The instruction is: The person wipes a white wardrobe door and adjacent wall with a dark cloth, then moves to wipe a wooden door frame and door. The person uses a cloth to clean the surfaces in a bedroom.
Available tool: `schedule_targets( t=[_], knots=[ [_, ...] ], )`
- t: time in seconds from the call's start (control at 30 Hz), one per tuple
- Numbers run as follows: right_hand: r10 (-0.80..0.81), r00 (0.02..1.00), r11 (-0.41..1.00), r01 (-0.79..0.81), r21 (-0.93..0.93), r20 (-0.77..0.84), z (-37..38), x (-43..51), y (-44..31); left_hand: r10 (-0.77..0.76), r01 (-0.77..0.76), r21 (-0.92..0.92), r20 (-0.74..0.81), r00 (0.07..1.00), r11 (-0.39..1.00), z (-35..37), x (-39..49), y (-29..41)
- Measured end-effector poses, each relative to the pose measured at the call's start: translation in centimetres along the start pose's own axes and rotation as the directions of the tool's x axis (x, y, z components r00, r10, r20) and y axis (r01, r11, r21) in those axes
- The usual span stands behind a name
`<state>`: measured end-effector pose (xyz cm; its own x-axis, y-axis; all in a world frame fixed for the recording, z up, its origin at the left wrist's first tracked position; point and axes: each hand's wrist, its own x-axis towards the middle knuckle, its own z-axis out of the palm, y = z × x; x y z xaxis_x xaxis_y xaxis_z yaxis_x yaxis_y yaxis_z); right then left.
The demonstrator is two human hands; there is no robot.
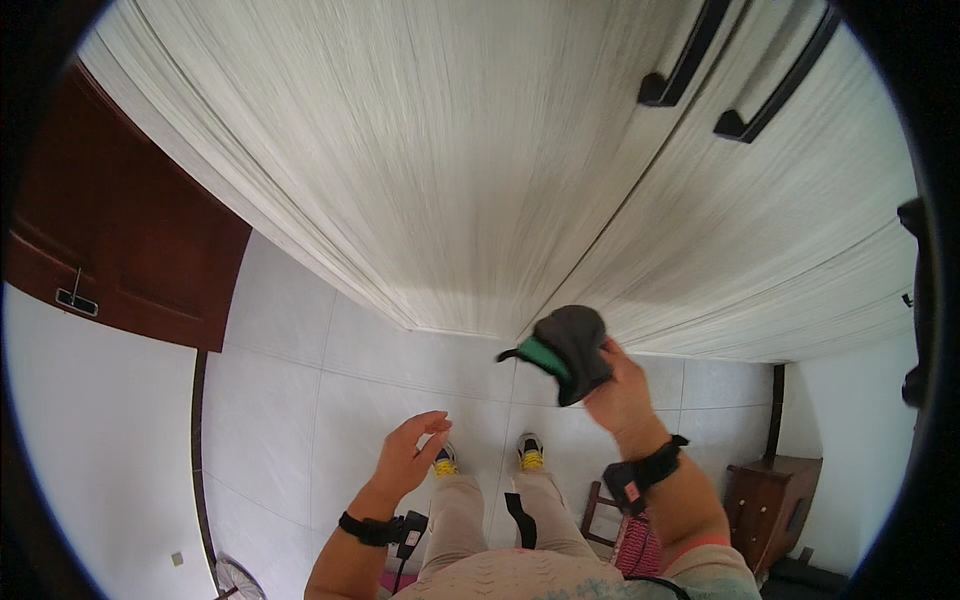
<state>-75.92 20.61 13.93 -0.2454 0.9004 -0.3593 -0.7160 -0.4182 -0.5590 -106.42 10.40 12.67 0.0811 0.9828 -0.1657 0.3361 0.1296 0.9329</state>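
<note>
My right hand [619,384] grips a dark grey cloth item [574,349] with a green inner part and a short black loop; its exact kind cannot be told. The item is in front of the lower edge of a pale wood-grain wardrobe door [480,187]. Lower left of it, my left hand [414,450] is held above the floor with its fingers curved and apart, holding nothing. Each wrist bears a black strap with a small device.
Black bar handles [694,52] are on the wardrobe doors. A dark red-brown wooden door [142,217] stands at left. At lower right are a small brown wooden cabinet [776,502] and a wooden-framed seat with pink woven fabric [637,544]. Grey tiles [360,382] cover the floor.
</note>
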Motion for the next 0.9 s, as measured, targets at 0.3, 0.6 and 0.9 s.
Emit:
schedule_targets(
  t=[0.3, 0.6, 0.9],
  knots=[
    [-0.022, 0.950, 1.000, 0.019, 0.012, 0.313, 9.1, -1.8, -2.9, 0.193, -0.176, -0.419, -0.002, 0.981, 0.891, 1.2, 1.7, 9.6],
    [-0.044, 0.730, 0.013, 0.683, -0.730, 0.682, 12.2, -5.3, -1.8, -0.136, 0.079, -0.946, 0.037, 0.990, 0.313, 2.6, 5.9, 15.4],
    [-0.104, 0.972, -0.270, -0.230, -0.935, -0.209, -12.6, -17.6, -2.3, 0.435, -0.662, -0.143, -0.650, 0.623, 0.735, -6.8, 15.0, 33.0]
  ],
)
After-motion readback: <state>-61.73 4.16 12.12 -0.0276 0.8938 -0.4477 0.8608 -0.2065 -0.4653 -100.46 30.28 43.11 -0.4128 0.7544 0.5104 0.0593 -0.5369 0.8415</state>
